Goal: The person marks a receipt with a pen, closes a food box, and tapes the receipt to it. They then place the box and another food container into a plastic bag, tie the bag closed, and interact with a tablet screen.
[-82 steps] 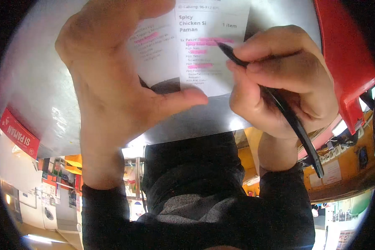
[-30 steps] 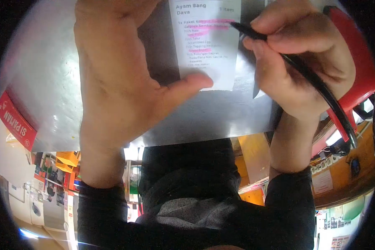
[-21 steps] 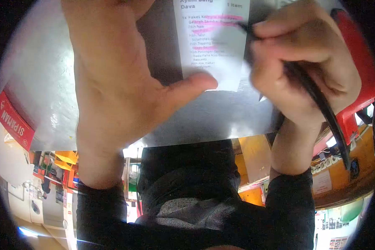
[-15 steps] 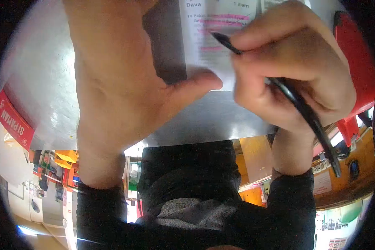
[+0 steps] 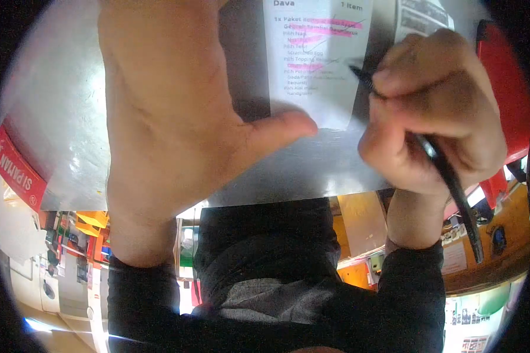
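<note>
A white printed slip [image 5: 318, 109] with pink highlighted lines and thin pen strokes lies on the metal table [image 5: 265, 165]. My right hand [image 5: 436, 112] is closed around a black pen [image 5: 450, 176], its tip just above the slip's right side. To the left is my left hand [image 5: 176, 106], its thumb stretched out over the slip's lower left edge; the other fingertips are cut off by the top of the view. Beside the slip, partly behind my left hand, is a dark area that I cannot make out.
A second printed paper [image 5: 421, 20] is at the upper right, near a red object [image 5: 503, 94]. A red strip with white lettering [image 5: 17, 170] is at the left edge. Below the table's front edge, shelves and orange items show on both sides.
My right hand and the pen have moved right and slightly down, uncovering more of the printed lines. The slip appears slightly farther right; my left hand keeps nearly the same pose.
</note>
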{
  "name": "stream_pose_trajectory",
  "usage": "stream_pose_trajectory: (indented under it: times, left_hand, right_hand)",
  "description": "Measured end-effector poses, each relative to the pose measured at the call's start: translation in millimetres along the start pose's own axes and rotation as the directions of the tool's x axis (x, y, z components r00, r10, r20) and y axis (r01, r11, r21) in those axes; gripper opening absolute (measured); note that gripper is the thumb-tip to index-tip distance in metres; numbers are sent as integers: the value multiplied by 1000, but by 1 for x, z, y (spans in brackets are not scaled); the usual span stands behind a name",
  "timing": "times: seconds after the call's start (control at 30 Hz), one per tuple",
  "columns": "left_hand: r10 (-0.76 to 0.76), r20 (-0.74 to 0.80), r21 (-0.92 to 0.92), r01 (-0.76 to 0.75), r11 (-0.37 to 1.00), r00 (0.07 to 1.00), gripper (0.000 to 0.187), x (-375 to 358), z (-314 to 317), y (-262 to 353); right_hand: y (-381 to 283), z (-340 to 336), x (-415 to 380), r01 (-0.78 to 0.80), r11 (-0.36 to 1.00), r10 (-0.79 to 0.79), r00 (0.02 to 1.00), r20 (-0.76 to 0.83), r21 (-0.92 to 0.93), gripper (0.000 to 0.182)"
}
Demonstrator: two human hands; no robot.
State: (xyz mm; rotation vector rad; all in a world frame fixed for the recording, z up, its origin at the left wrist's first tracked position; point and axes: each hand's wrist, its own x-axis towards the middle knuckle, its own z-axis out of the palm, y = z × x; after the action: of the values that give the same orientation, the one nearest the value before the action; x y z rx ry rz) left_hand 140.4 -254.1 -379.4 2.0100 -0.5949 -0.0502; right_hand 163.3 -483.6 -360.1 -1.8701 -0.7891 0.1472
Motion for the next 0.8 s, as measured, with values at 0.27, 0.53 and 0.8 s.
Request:
stream_pose_trajectory:
  times: [0.27, 0.53, 0.8]
  left_hand:
    - [-15, 17, 42, 15, 999, 1000, 57, -1, -2, 3]
    - [-30, 48, 119, 24, 993, 998, 56, 0, -3, 6]
    - [-46, 197, 476, -55, 878, 979, 55, 7, 4, 20]
  right_hand:
    - [-10, 8, -8, -55, 991, 39, 991, 126, 124, 20]
    - [-13, 14, -11, -30, 994, 21, 997, 80, 106, 21]
    - [2, 13, -24, 23, 834, 185, 930, -318, 551, 12]
